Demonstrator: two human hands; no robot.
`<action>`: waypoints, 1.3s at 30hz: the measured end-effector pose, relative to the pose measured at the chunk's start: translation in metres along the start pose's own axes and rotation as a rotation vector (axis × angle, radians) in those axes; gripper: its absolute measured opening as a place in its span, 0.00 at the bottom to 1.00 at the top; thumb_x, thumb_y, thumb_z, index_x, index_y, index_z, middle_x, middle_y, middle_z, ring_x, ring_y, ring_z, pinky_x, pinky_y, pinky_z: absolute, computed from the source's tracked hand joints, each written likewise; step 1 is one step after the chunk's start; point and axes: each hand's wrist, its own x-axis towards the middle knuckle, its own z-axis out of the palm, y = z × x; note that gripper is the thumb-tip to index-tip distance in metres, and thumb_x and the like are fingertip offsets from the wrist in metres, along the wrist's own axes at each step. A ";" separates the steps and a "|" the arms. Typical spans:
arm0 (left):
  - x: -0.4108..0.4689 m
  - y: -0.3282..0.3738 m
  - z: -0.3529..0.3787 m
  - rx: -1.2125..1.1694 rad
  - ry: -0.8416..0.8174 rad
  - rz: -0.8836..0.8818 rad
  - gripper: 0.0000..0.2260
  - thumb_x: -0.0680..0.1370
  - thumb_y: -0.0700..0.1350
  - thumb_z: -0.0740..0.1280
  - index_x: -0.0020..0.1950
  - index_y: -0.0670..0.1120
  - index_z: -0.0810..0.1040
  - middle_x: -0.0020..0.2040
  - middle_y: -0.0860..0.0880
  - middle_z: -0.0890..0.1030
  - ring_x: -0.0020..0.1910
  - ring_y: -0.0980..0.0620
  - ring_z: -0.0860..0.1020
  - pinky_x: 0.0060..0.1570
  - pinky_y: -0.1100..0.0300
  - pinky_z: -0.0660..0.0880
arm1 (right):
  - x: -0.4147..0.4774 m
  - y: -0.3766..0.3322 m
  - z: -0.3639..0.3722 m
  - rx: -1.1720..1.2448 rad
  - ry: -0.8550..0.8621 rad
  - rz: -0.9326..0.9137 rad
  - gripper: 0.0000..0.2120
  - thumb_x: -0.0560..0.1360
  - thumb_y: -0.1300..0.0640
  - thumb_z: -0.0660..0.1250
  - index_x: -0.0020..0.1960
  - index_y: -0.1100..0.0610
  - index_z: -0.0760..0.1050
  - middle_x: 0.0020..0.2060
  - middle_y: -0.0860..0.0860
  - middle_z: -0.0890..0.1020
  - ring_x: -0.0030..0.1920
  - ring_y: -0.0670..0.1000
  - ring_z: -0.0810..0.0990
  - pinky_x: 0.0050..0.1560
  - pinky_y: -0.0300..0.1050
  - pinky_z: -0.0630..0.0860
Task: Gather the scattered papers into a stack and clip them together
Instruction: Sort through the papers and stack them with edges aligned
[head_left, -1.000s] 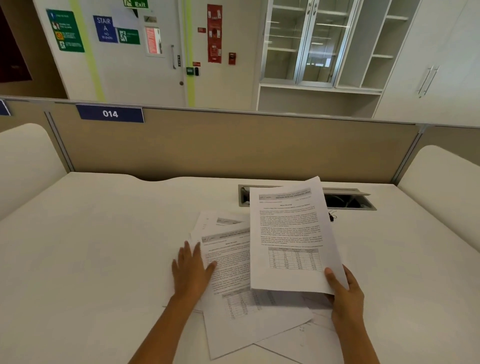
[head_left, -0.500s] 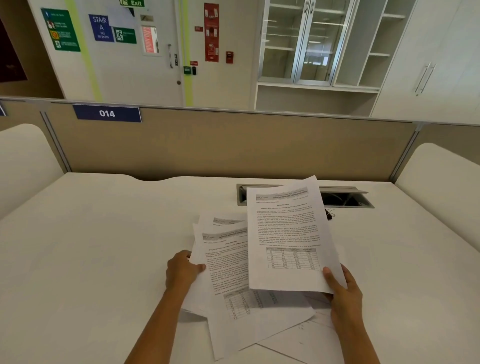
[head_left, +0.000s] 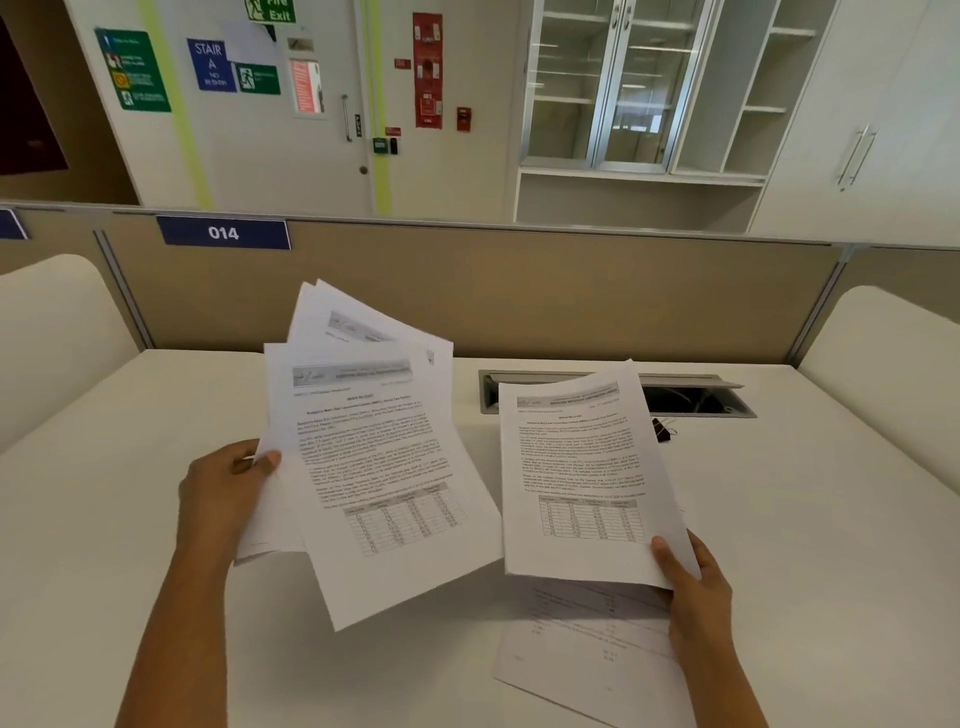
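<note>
Lifted off the desk now, the fanned bunch is gripped by the left hand, the right hand pinches a single sheet, and a last sheet lies by the front edge (clip near the back), so stacking's close.

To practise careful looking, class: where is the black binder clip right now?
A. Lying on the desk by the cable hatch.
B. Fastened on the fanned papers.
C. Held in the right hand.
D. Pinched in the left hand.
A: the black binder clip lies on the desk by the cable hatch, just past the sheet held by the right hand; the left hand holds only fanned papers.
</note>
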 end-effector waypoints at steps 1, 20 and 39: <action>-0.001 0.001 -0.003 -0.029 0.022 -0.001 0.14 0.75 0.44 0.67 0.60 0.43 0.78 0.57 0.41 0.81 0.55 0.40 0.78 0.60 0.46 0.72 | -0.001 -0.001 0.000 0.002 -0.005 -0.001 0.19 0.73 0.60 0.68 0.64 0.56 0.72 0.53 0.54 0.80 0.54 0.59 0.79 0.45 0.46 0.81; -0.041 -0.015 0.126 -0.131 -0.448 -0.206 0.12 0.76 0.39 0.65 0.58 0.40 0.78 0.56 0.39 0.81 0.50 0.42 0.79 0.56 0.48 0.75 | -0.027 0.018 0.032 -0.252 -0.154 0.132 0.07 0.71 0.64 0.66 0.48 0.56 0.78 0.44 0.57 0.83 0.46 0.59 0.81 0.49 0.57 0.80; -0.078 -0.017 0.154 -0.028 -0.546 -0.182 0.21 0.80 0.52 0.57 0.70 0.44 0.67 0.67 0.46 0.73 0.64 0.47 0.72 0.56 0.61 0.68 | -0.040 -0.029 0.060 -0.319 -0.162 0.239 0.25 0.81 0.45 0.43 0.71 0.55 0.64 0.65 0.58 0.73 0.65 0.59 0.70 0.66 0.51 0.63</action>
